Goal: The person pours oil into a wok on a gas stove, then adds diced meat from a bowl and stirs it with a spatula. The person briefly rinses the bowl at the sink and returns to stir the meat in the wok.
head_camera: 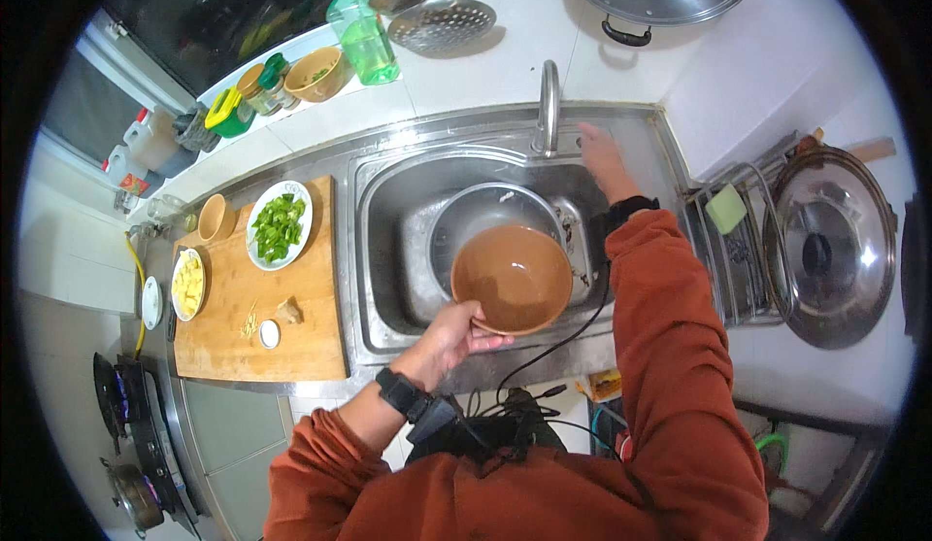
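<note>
My left hand (466,333) grips the near rim of a brown bowl (512,279), which is held over the sink. Under the bowl, a larger round metal basin (466,209) sits in the stainless steel sink (397,249). Beyond the sink's back right corner is my right hand (601,151), by a small fitting to the right of the curved faucet (550,107); its fingers are partly hidden, so their grip cannot be made out. Dark scraps lie in the sink beside the basin.
Left of the sink, a wooden cutting board (306,351) bears a plate of cut green peppers (277,228), a bowl of yellow pieces (188,284), a small tan bowl (216,218) and ginger (290,311). A wire rack (735,264) and a pot lid (834,249) stand right. Lit burners show far left.
</note>
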Demonstrator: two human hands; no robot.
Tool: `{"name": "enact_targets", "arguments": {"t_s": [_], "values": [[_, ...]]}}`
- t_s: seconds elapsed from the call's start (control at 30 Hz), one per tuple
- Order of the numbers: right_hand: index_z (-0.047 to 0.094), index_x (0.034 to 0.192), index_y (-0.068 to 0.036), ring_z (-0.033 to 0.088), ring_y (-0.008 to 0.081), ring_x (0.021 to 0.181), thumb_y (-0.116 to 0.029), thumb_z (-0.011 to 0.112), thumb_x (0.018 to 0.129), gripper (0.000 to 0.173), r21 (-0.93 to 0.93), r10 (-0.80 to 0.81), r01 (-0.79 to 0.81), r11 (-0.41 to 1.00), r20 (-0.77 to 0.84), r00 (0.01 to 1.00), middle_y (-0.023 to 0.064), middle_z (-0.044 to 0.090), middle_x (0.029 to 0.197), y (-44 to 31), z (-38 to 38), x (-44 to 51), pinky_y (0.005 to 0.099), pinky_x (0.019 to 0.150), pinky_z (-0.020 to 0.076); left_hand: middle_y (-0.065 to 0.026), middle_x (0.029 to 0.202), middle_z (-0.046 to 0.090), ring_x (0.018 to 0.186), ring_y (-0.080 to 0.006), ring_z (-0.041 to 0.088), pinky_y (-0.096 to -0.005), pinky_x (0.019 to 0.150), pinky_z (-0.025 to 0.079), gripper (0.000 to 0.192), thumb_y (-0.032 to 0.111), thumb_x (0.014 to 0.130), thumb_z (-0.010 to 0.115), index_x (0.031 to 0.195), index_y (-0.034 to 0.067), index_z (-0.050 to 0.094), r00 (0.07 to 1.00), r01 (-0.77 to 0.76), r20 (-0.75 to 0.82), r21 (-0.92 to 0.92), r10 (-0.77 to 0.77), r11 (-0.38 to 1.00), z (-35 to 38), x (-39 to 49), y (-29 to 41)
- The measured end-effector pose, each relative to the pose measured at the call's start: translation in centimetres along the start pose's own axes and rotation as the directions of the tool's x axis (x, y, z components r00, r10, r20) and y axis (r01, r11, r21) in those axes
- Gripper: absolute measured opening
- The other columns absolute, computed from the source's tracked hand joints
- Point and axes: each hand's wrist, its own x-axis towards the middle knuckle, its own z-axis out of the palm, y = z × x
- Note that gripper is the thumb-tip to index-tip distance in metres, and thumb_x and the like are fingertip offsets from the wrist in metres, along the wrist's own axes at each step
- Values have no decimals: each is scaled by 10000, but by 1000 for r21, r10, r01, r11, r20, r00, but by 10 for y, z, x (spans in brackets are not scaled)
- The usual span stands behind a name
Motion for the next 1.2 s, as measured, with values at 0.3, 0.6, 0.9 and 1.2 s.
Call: {"name": "enact_targets", "arguments": {"t_s": [0.3, 0.6, 0.9, 1.2], "values": [[566, 1121, -84, 570, 389, 918, -193, 441, 891, 283, 11, -278, 279, 960, 121, 953, 213, 614, 959, 8, 56, 82, 438, 802, 454, -194, 824, 629, 689, -241, 646, -278, 604, 542, 292, 126, 799, 425, 997, -77, 498, 988, -105, -114, -24, 102, 994, 41, 29, 15], [664, 943, -99, 619, 324, 806, -247, 496, 885, 232, -65, -285, 294, 954, 115, 952, 143, 650, 838, 26, 34, 77, 404, 713, 473, -167, 864, 614, 696, -203, 631, -298, 662, 557, 371, 146, 794, 472, 1106, -44, 410, 988, -146, -65, -116, 139, 982, 55, 42, 38], [654, 1018, -105, 605, 316, 927, -299, 469, 889, 298, -260, -140, 196, 945, 220, 965, 155, 644, 974, 57, 27, 72, 371, 815, 456, -177, 875, 606, 714, -212, 626, -295, 670, 546, 355, 150, 799, 469, 1086, -56, 436, 980, -194, -79, -134, 185, 972, 61, 48, 40], [542, 1200, -3, 566, 212, 920, -234, 519, 873, 401, 222, -15, -39, 974, 238, 971, 139, 612, 1072, 112, 38, 91, 311, 788, 444, -194, 882, 601, 707, -226, 653, -275, 653, 586, 442, 155, 789, 501, 1152, -68, 381, 977, -214, -64, -190, 206, 958, 48, 62, 28]]}}
